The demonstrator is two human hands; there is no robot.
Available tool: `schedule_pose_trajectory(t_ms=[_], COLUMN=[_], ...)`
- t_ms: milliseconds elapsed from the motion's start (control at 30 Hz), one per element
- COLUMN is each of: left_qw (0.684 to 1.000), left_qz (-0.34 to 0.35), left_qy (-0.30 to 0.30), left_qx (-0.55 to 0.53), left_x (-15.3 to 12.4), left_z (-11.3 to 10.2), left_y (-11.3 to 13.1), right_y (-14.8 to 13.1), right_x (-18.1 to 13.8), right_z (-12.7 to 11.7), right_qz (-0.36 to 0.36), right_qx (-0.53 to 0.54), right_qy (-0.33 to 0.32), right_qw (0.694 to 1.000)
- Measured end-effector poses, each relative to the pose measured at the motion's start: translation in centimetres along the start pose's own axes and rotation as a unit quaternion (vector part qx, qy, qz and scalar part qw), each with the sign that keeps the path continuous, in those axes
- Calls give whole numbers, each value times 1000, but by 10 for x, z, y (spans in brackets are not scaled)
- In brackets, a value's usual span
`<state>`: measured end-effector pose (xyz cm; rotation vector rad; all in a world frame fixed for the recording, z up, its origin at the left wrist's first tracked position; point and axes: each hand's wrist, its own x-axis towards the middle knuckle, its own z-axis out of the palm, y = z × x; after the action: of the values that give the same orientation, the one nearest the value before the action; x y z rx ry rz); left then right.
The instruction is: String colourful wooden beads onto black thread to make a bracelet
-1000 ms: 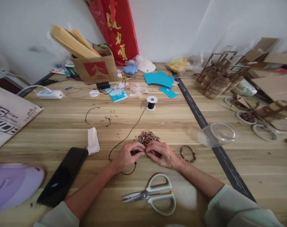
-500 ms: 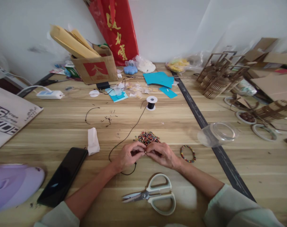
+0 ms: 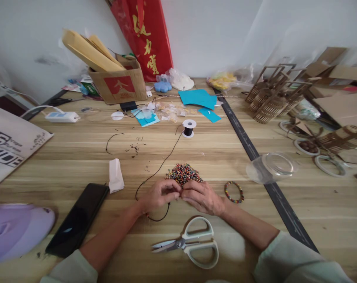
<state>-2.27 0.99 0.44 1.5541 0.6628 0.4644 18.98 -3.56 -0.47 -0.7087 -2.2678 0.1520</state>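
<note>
My left hand (image 3: 162, 195) is closed, thumb and forefinger pinched on a thin black cord (image 3: 163, 165). The cord runs from a white spool (image 3: 189, 123) and loops below the hand, with a small reddish bead on it near the wrist. Close beside it, my right hand (image 3: 204, 197) has its fingers curled together, fingertips almost touching the left ones. Whatever sits between them is hidden. Just beyond both hands lies a heap of small multicoloured beads (image 3: 183, 173). A finished-looking beaded bracelet (image 3: 234, 192) rests right of my right hand.
Scissors (image 3: 182, 244) with pale handles lie in front of my hands. On the left are a black phone (image 3: 78, 220), a folded white paper (image 3: 116, 175) and a purple object (image 3: 21, 234). A clear plastic jar (image 3: 271, 168) lies to the right. Cord scraps (image 3: 134, 148) are scattered farther back.
My right hand's fingers have curled and turned down more at the heap's near edge. A small bead glimpsed between the fingertips is now hidden. My left hand has barely moved.
</note>
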Motion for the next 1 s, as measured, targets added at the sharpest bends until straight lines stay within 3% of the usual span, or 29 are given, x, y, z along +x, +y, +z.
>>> schedule_pose_trajectory(t_ms=[400,633,833,1000], left_qw=[997,986,980,982], left_qz=[-47,-66,-71,-78], left_qy=[-62,-154,-124,-101], left_qx=[1,8,-139,-142], left_x=[-1,-3,0,1], left_z=[3,-3,-6,-2], left_y=[5,5,-2,1], right_y=[1,0,0,-2], right_x=[-1,1,1,1], right_z=[0,-1,0,0], right_qz=[42,45,16,12], right_qx=[11,29,26,18], right_qy=[19,17,4,-11], right_qw=[999,998,1000,1000])
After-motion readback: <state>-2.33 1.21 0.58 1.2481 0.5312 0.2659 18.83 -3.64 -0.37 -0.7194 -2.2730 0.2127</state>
